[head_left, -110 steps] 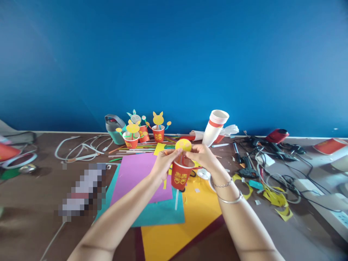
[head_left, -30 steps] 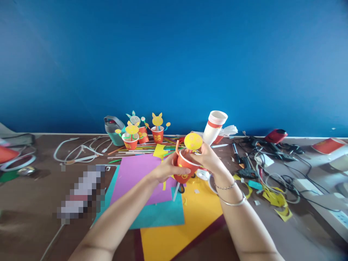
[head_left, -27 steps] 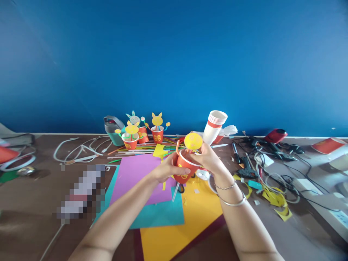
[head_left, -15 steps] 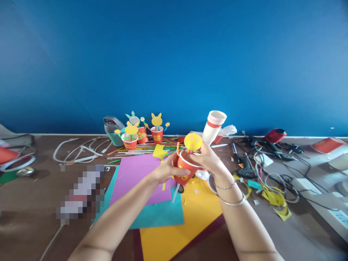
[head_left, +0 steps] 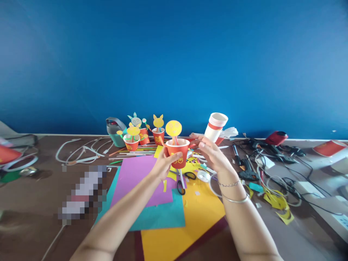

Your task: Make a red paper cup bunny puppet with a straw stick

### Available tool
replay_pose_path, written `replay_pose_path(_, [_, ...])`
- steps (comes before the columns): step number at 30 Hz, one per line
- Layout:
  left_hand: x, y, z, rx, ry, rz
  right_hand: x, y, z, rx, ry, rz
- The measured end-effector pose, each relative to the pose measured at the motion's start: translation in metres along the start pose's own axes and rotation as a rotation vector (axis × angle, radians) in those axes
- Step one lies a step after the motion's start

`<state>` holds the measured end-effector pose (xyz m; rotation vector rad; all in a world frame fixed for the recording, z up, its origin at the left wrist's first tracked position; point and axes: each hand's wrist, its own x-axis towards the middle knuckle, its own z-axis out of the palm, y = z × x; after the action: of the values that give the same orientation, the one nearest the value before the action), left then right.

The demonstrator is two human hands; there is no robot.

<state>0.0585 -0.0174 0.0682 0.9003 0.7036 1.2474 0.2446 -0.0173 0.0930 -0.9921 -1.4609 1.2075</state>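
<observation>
Red paper with gold lettering makes up the cup held above the surface, roughly upright, its white rim facing up. The left hand is closed around its left side, thumb laid across the front. The right hand is partly open, fingers loosely spread and curved, beside a red side straw on the cup; whether they touch it I cannot tell. A yellow disc stands above the rim on straws, an orange straw juts out at the left, and a pale straw hangs below the base.

Beneath and near the cup lie scissors with black handles and a roll of white tape. Purple paper overlaps teal paper, with orange-yellow paper at their right.

Farther back, three cups with animal heads stand near a grey and teal bottle. To the right, a tilted stack of white cups rises behind the right hand. Beyond that lie a dark glue gun, tangled cables and yellow scraps. A blue wall closes off the back.
</observation>
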Motion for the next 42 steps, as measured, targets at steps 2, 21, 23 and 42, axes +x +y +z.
replay_pose_path(2, [0.001, 0.001, -0.001, 0.025, -0.027, 0.021, 0.001, 0.001, -0.001, 0.027, -0.055, 0.015])
replay_pose_path(21, [0.009, 0.004, -0.032, 0.159, -0.146, 0.110, -0.005, -0.006, 0.011, -0.072, 0.175, -0.151])
replay_pose_path(23, [0.007, 0.004, -0.031, 0.161, -0.176, 0.087, -0.006, -0.007, 0.010, -0.065, 0.163, -0.152])
replay_pose_path(42, [-0.001, -0.006, -0.012, 0.301, -0.386, -0.007, -0.005, -0.005, 0.028, -0.070, 0.313, -0.045])
